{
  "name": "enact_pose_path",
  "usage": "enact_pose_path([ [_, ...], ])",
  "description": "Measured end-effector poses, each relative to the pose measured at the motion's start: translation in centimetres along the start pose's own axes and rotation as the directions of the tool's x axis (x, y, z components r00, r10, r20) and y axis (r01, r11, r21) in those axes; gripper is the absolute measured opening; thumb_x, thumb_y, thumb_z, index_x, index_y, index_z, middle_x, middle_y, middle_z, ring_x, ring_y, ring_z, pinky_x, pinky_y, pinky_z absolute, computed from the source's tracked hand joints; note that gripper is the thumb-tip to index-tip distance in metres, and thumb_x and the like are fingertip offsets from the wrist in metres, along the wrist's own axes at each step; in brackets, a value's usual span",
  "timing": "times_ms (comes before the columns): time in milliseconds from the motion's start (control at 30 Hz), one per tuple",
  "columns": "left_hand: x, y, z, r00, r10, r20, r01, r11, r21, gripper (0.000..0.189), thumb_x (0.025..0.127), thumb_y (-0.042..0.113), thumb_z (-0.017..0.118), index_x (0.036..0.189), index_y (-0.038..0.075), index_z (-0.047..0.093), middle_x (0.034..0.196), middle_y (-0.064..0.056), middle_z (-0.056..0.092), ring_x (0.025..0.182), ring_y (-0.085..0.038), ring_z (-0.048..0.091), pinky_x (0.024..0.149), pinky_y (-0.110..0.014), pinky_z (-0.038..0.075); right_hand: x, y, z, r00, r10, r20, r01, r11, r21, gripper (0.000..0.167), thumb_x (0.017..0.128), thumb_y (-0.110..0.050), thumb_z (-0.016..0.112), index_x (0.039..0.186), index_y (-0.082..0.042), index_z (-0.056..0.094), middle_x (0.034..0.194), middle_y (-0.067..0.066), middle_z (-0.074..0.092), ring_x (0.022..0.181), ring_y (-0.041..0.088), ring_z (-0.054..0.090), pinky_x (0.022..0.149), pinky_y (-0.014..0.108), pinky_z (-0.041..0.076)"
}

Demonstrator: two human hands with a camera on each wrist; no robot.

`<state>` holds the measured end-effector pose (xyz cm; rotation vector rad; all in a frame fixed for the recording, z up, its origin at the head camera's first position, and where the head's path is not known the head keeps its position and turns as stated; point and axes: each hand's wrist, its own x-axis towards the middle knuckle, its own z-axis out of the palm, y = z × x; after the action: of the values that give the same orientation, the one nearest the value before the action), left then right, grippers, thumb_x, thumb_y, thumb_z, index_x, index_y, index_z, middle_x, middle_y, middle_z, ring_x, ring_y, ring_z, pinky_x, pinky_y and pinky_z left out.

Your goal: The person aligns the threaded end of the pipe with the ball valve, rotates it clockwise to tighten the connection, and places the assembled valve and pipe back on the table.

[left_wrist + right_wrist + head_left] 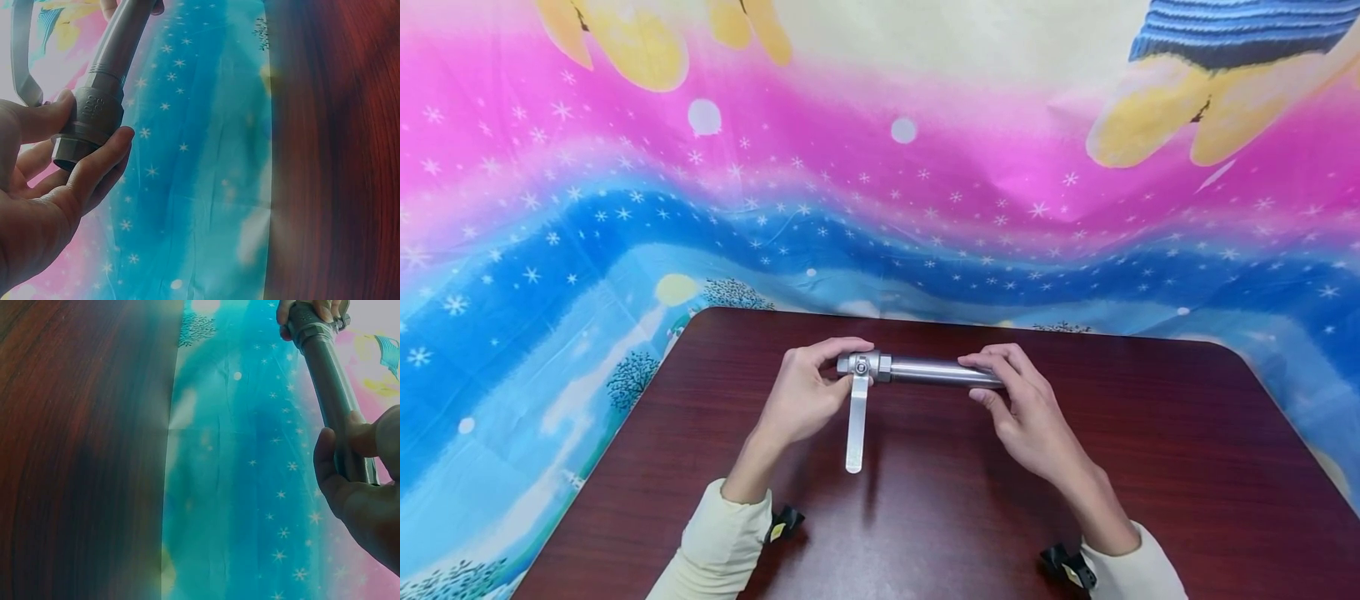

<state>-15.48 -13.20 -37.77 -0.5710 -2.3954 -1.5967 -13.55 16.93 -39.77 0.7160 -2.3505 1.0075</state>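
The left hand [805,396] pinches the hexagonal valve body [863,365] between thumb and curled fingers, and the right hand [1026,412] grips the far end of the steel pipe [936,372] with its fingers wrapped over the top. Both hands are thus clamped on the same assembly, one at each end, and hold it level above the bench [1187,467], nearer its rear edge than its front edge and about midway between its left and right edges. A flat metal lever handle [855,425] hangs from the valve body and points toward the front edge of the bench. The left wrist view shows the open hexagonal end of the valve body [94,119] and the threaded joint where the pipe [122,47] enters it. By the grip, the step in hand appears to be turning pipe and valve against each other at the thread; the next move would call for a firm counter-hold on the valve body. No containers are in view. A printed cloth [880,208] hangs behind the bench.
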Motion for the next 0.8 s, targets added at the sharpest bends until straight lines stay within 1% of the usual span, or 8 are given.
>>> enact_pose_path([
  [133, 0.0, 0.03, 0.0, 1.0, 0.0, 0.001, 0.0, 1.0, -0.001, 0.044, 0.086, -0.015, 0.069, 0.123, 0.007, 0.079, 0.106, -0.011, 0.08, 0.079, -0.019, 0.064, 0.069, -0.03, 0.056, -0.05, 0.08, 0.0, 1.0, -0.004, 0.005, 0.004, 1.0, -0.002, 0.047, 0.092, 0.007, 0.076, 0.133, -0.015, 0.073, 0.121, 0.005, 0.064, 0.094, 0.01, 0.053, 0.075, 0.019, 0.039],
  [233, -0.01, 0.04, -0.02, 1.0, 0.0, -0.001, 0.0, 1.0, 0.004, 0.045, 0.085, -0.015, 0.069, 0.123, 0.007, 0.079, 0.107, -0.011, 0.08, 0.08, -0.019, 0.064, 0.069, -0.03, 0.056, -0.06, 0.13, 0.01, 1.0, -0.005, 0.01, 0.005, 1.0, -0.006, 0.045, 0.093, 0.005, 0.075, 0.134, -0.014, 0.072, 0.121, 0.005, 0.065, 0.094, 0.009, 0.054, 0.078, 0.018, 0.04],
  [467, 0.0, 0.0, -0.04, 1.0, 0.002, 0.006, -0.002, 1.0, -0.005, 0.045, 0.085, -0.016, 0.068, 0.124, 0.005, 0.078, 0.11, -0.011, 0.08, 0.082, -0.019, 0.065, 0.071, -0.029, 0.058, -0.08, 0.28, -0.02, 0.999, 0.003, 0.037, -0.004, 1.0, 0.024, 0.043, 0.097, 0.005, 0.07, 0.136, -0.012, 0.071, 0.119, 0.004, 0.065, 0.08, 0.006, 0.059, 0.074, 0.013, 0.046],
  [533, 0.02, 0.01, -0.03, 1.0, 0.005, 0.009, -0.005, 1.0, -0.011, 0.045, 0.085, -0.016, 0.068, 0.124, 0.005, 0.078, 0.111, -0.011, 0.08, 0.083, -0.019, 0.065, 0.072, -0.028, 0.058, -0.1, 0.31, -0.02, 0.999, 0.006, 0.042, -0.007, 1.0, 0.03, 0.043, 0.098, 0.006, 0.069, 0.136, -0.013, 0.071, 0.119, 0.004, 0.065, 0.079, 0.006, 0.06, 0.074, 0.013, 0.047],
  [600, 0.01, 0.0, -0.03, 1.0, 0.008, 0.008, -0.008, 1.0, -0.009, 0.045, 0.085, -0.016, 0.069, 0.124, 0.006, 0.079, 0.112, -0.011, 0.08, 0.083, -0.019, 0.065, 0.071, -0.027, 0.057, -0.11, 0.32, 0.02, 0.999, 0.008, 0.042, -0.009, 1.0, 0.027, 0.043, 0.099, 0.006, 0.068, 0.137, -0.013, 0.071, 0.12, 0.003, 0.065, 0.084, 0.007, 0.059, 0.077, 0.014, 0.046],
  [667, 0.03, 0.0, -0.01, 1.0, 0.011, 0.008, -0.011, 1.0, -0.003, 0.046, 0.085, -0.016, 0.069, 0.123, 0.007, 0.079, 0.113, -0.011, 0.08, 0.083, -0.019, 0.065, 0.07, -0.026, 0.056, -0.11, 0.32, 0.12, 0.999, 0.015, 0.043, -0.016, 0.999, 0.028, 0.043, 0.099, 0.006, 0.068, 0.137, -0.013, 0.071, 0.122, 0.003, 0.065, 0.093, 0.009, 0.059, 0.083, 0.014, 0.044],
  [733, 0.05, -0.01, 0.01, 1.0, 0.012, 0.004, -0.012, 1.0, 0.005, 0.046, 0.085, -0.016, 0.069, 0.123, 0.009, 0.079, 0.113, -0.01, 0.08, 0.083, -0.019, 0.065, 0.069, -0.025, 0.055, -0.12, 0.31, 0.25, 0.998, 0.027, 0.048, -0.029, 0.999, 0.038, 0.045, 0.098, 0.007, 0.069, 0.138, -0.013, 0.07, 0.128, 0.005, 0.063, 0.106, 0.012, 0.058, 0.09, 0.015, 0.041],
  [800, 0.07, -0.03, 0.02, 1.0, 0.011, 0.001, -0.011, 1.0, 0.012, 0.047, 0.085, -0.016, 0.069, 0.123, 0.009, 0.08, 0.112, -0.01, 0.08, 0.082, -0.019, 0.064, 0.069, -0.024, 0.054, -0.13, 0.29, 0.39, 0.997, 0.042, 0.058, -0.045, 0.997, 0.059, 0.049, 0.096, 0.01, 0.07, 0.139, -0.013, 0.068, 0.136, 0.009, 0.06, 0.116, 0.016, 0.055, 0.092, 0.015, 0.04],
])
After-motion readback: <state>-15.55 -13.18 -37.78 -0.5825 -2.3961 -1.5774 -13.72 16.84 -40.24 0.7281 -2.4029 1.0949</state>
